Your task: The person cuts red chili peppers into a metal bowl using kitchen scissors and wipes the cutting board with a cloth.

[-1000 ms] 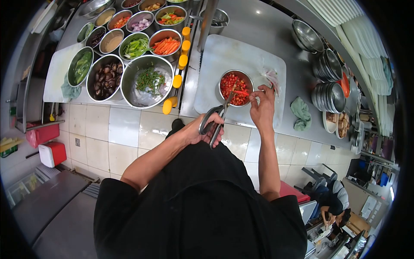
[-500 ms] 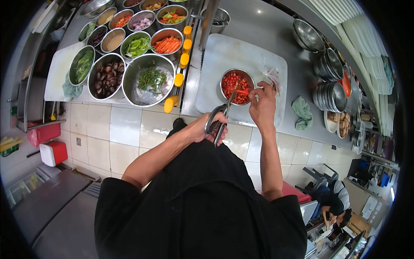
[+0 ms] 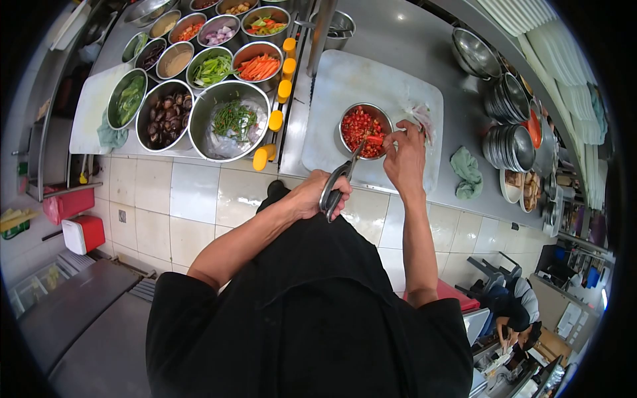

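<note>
My left hand [image 3: 317, 194] is wrapped round the handles of a pair of scissors [image 3: 336, 186], whose blades point into a steel bowl [image 3: 341, 132]. Chopped red chilli [image 3: 358, 121] fills much of that bowl. The scissor handles are squeezed together. Over the bowl's right side, my right hand [image 3: 406, 159] pinches a red chilli [image 3: 375, 140] between thumb and fingers, its end at the blades. Under the bowl lies a white cutting board [image 3: 345, 76]. A clear plastic bag [image 3: 419, 114] rests on the board just beyond my right hand.
Steel pots of cut vegetables stand at the left, including carrot strips [image 3: 257, 67] and mushrooms [image 3: 167, 119]. Yellow-capped bottles [image 3: 276, 121] line the counter gap. A green cloth [image 3: 466, 174] and stacked metal bowls [image 3: 507, 147] are on the right. Another person [image 3: 514, 315] is at lower right.
The scissor handles have come together in my left hand, and the blades have closed at the chilli. My right hand stays almost in place, still pinching it.
</note>
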The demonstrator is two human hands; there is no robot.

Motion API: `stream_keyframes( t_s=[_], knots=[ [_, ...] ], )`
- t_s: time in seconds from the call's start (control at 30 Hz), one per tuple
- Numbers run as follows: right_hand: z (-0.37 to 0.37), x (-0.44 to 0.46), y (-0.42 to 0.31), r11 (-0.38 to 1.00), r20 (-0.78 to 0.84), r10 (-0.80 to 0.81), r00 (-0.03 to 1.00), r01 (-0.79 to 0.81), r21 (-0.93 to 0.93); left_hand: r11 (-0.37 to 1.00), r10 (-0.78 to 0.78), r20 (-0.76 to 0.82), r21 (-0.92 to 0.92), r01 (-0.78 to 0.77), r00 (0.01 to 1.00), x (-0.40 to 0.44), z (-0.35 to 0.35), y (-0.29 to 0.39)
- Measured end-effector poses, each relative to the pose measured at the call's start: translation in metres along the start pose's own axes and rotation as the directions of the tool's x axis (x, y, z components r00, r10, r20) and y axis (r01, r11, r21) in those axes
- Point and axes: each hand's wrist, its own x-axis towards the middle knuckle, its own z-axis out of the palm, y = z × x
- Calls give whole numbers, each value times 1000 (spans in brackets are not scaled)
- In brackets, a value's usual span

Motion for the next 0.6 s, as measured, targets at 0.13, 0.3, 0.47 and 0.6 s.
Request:
stream_keyframes(
  t_s=[0.13, 0.3, 0.47, 0.6],
  knots=[
    [-4, 4, 0, 1000, 3, -15, 1000, 15, -15, 997, -49, 64, -51, 53, 997, -4, -1, -1],
    [-1, 7, -7, 995, 37, -67, 997, 70, -72, 981, -88, 124, -160, 108, 988, 6, 1, -6],
    [0, 9, -5, 991, 39, -83, 996, 86, -104, 998, 17, 34, -59, -15, 999, 4, -2, -6],
    [-5, 11, -12, 994, 81, -35, 996, 43, -98, 977, -72, 198, -184, 109, 978, 1, -5, -9]
  ],
)
